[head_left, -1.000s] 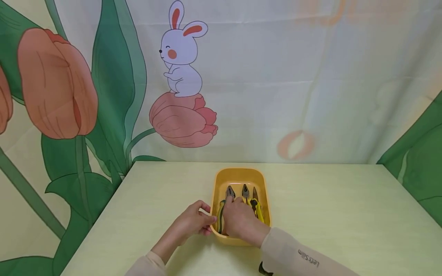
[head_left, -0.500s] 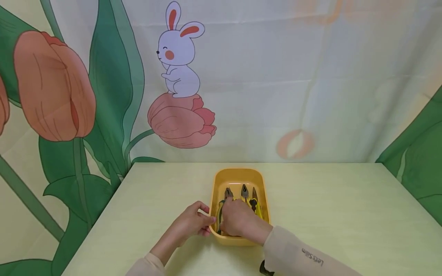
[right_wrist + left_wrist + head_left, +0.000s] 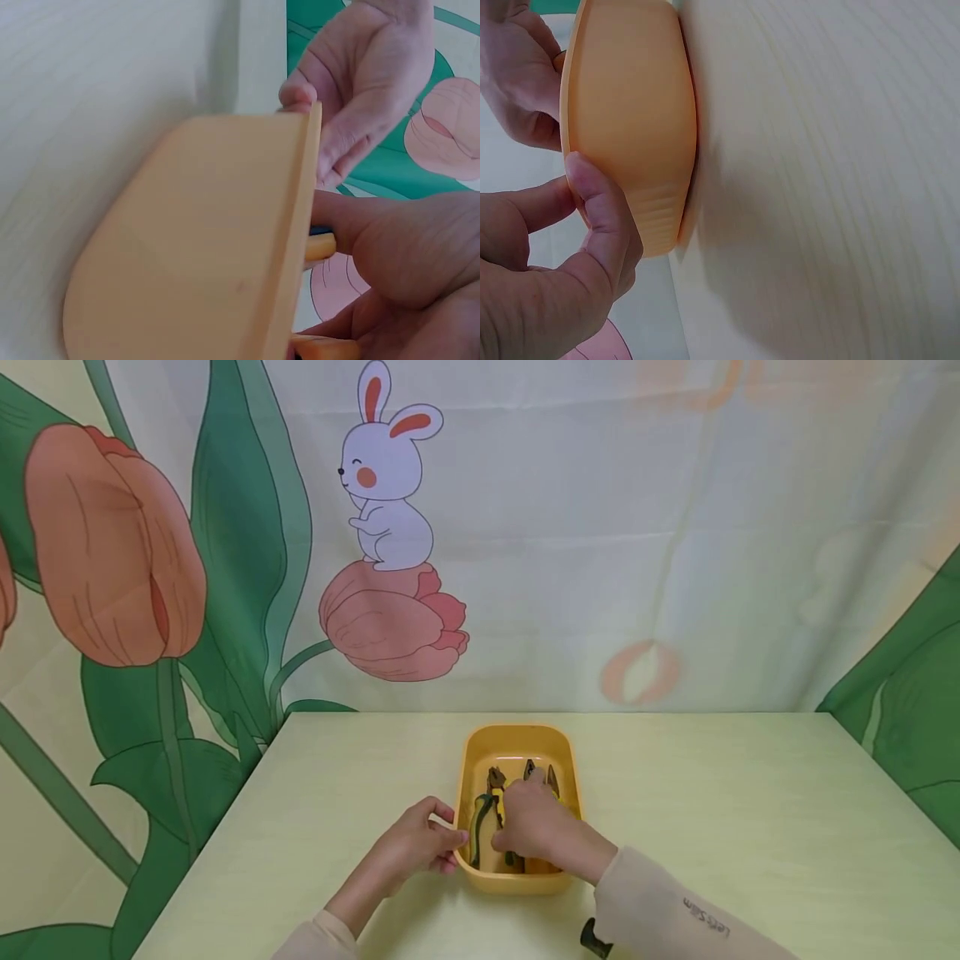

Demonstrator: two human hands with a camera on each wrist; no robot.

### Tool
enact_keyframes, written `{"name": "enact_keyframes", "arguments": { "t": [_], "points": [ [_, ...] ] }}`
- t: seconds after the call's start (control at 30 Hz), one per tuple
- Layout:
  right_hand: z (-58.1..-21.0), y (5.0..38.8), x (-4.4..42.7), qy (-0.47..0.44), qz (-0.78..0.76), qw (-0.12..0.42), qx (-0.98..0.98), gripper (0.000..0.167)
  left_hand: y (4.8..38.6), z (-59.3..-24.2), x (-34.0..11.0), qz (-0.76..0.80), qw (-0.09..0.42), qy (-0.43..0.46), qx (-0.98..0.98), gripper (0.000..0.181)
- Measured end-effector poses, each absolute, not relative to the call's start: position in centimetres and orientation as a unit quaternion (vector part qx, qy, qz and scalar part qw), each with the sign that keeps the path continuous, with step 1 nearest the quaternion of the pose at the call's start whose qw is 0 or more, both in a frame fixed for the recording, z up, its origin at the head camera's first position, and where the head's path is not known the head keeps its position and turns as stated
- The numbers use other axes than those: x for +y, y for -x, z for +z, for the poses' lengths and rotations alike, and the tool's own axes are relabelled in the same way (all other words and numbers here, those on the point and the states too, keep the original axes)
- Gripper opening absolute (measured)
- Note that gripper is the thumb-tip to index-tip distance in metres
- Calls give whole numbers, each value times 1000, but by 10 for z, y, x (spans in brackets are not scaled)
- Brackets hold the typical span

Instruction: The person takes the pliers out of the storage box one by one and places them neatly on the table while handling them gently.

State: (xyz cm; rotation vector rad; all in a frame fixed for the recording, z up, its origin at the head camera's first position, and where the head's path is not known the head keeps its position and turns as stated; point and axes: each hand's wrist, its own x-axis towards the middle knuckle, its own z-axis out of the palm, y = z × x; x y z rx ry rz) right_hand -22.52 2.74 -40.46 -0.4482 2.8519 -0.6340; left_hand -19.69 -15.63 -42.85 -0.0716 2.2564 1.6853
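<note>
My left hand (image 3: 420,839) pinches the left rim of a yellow plastic bin (image 3: 517,882) between thumb and fingers. Inside the bin, my right hand (image 3: 536,818) bends down over the middle pliers (image 3: 530,768), whose jaws peek out past the fingers. Whether it grips them is hidden. Left of this hand lie pliers with green and yellow handles (image 3: 478,835), their handles spread. Narrow-nosed pliers (image 3: 552,779) lie on the right, mostly covered. In the right wrist view, orange-yellow handle ends (image 3: 321,246) show beside the right thumb, above the bin's rim.
The bin stands on a pale wood-grain table (image 3: 712,810). Behind the table hangs a cloth backdrop (image 3: 540,568) printed with tulips and a rabbit. The right forearm in a beige sleeve (image 3: 660,902) reaches over the table's front right.
My right hand has moved rightward, off the left pliers and over the middle ones. The left pliers' handles are now uncovered. The left hand keeps its hold on the rim.
</note>
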Motion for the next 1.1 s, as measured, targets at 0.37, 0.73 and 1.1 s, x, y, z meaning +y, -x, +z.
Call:
{"name": "enact_keyframes", "arguments": {
  "t": [0.37, 0.73, 1.1],
  "points": [
    [-398, 228, 35, 162, -183, 65, 967, 45, 197, -429, -156, 594, 156, 25, 789, 30],
    [-396, 228, 35, 172, -113, 39, 978, 48, 196, -427, -154, 591, 160, 29, 790, 29],
    [-398, 232, 41, 143, -177, 71, 971, 47, 195, -427, -155, 590, 158, 28, 791, 29]
  ]
}}
